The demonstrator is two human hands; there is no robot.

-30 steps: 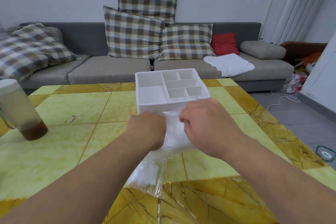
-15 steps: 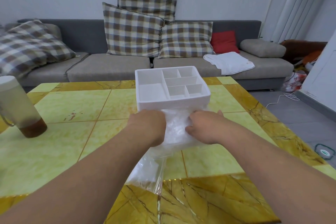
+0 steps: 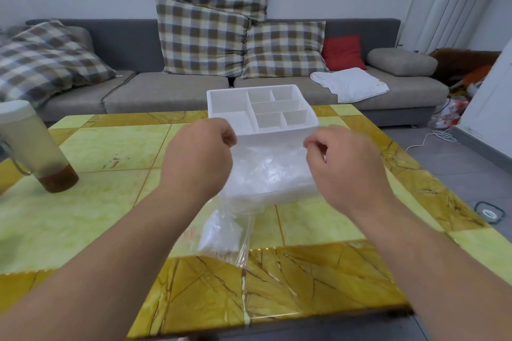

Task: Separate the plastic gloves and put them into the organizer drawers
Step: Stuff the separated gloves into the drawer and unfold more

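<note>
A white organizer (image 3: 277,134) with several open top compartments stands mid-table. Just in front of it, at drawer height, lies a heap of thin clear plastic gloves (image 3: 268,174). My left hand (image 3: 199,158) and my right hand (image 3: 343,166) are raised side by side before the organizer, fingers curled. Each pinches an upper edge of a clear glove film stretched between them. A clear plastic bag (image 3: 221,235) with more gloves lies on the table nearer to me, partly under my left forearm.
A lidded jug (image 3: 33,147) with brown liquid at its bottom stands at the table's left edge. The yellow-green tiled table (image 3: 97,202) ends at a grey sofa (image 3: 166,91) with checked cushions and a white towel (image 3: 349,84). A cable lies on the floor at right.
My hands were close together on the glove heap. They have lifted and moved apart, spreading a clear glove between them. The camera has tilted slightly.
</note>
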